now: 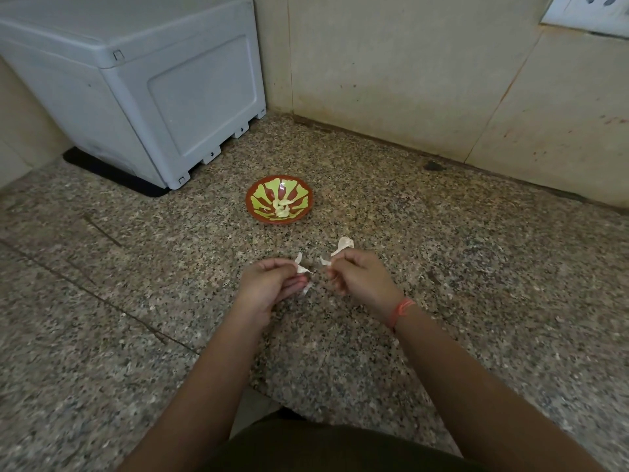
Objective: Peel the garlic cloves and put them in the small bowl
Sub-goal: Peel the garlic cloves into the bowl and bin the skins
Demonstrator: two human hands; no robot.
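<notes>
A small red bowl (258,212) with a green pattern sits on the speckled granite counter (136,267) and holds several peeled garlic cloves (282,207). Below it, my left hand (269,284) pinches a garlic clove with white papery skin (301,267) sticking out of its curled fingers. My right hand (357,277), a hand's width to the right, pinches a strip of torn garlic skin (342,246) that stands up above the fingers. The two hands are apart. The clove itself is mostly hidden inside my left fingers.
A grey plastic appliance (143,83) on a black mat stands at the back left. A tiled wall (408,80) runs behind the counter, with a wall socket (589,11) at the top right. Small skin scraps lie on the counter to the right. The counter edge is near my body.
</notes>
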